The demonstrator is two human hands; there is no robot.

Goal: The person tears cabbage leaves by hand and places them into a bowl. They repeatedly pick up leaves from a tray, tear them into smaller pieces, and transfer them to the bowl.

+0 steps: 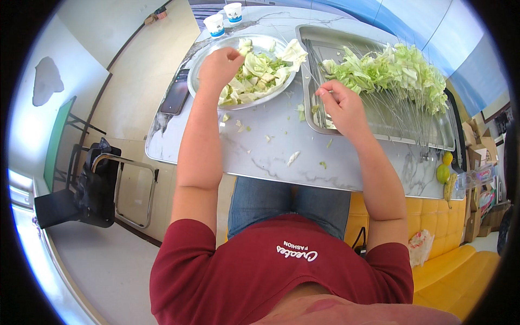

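My left hand (221,67) is over the left side of a round metal bowl (195,83), its fingers bent; whether it holds a piece of leaf cannot be made out. Torn cabbage leaves (260,71) fill the bowl. Between thumb and fingers, my right hand (339,103) grips a thin metal skewer (312,77) that slants up and left towards a pale cabbage leaf (293,55) at the bowl's right rim. Under and beside this hand, bare skewers (315,61) lie along the left side of a metal tray (302,97). Skewered cabbage leaves (390,69) are heaped across the tray.
Two paper cups (214,25) stand behind the bowl, and a smartphone (175,95) lies to its left. Cabbage scraps (293,157) dot the marble-patterned table (260,162). At its right end are a green fruit (443,174), a yellow one, a banana (449,187) and a plastic bottle (475,176).
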